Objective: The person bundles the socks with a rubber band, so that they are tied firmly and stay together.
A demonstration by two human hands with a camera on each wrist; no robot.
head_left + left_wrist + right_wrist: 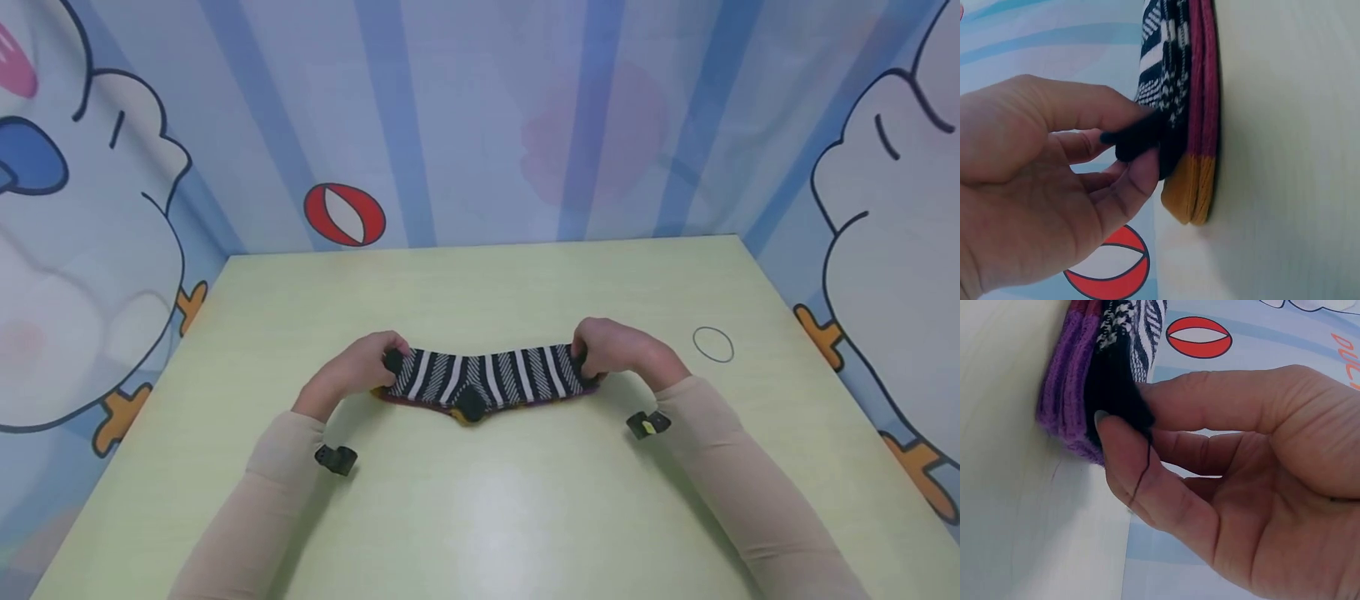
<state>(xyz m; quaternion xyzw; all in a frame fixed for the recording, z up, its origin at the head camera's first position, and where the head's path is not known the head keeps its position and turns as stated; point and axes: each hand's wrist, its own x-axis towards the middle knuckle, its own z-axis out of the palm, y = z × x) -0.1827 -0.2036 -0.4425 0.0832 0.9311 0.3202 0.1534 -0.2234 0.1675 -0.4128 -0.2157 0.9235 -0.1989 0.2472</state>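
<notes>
1. The left hand (366, 362) has a narrow grip, pinching the left black end of a black-and-white patterned knit sock (495, 375) between thumb and fingers.
2. The right hand (609, 346) pinches the sock's right black end just as narrowly; a thin dark loose thread (1148, 456) hangs across one finger.
3. The sock stretches left to right between both hands, near the middle of a pale yellow-green, smooth tabletop (495, 500). Its round black heel patch (471, 403) points to the near side.
4. Beneath it lie maroon ribbed knit layers (1202, 81), with mustard-yellow ends (1188, 194) at the left and purple ends (1063, 375) at the right. A bit of mustard shows beside the heel patch.
5. A thin dark loop (694, 340) lies on the tabletop, right of the right hand.
6. Long beige sleeves (742, 475) cover both arms, and a small black device (336, 460) sits at each wrist.
7. At the far side stands a blue striped backdrop (480, 125) printed with a red-and-white ball (367, 217); large white cartoon figures (900, 275) with orange feet flank the tabletop left and right.
</notes>
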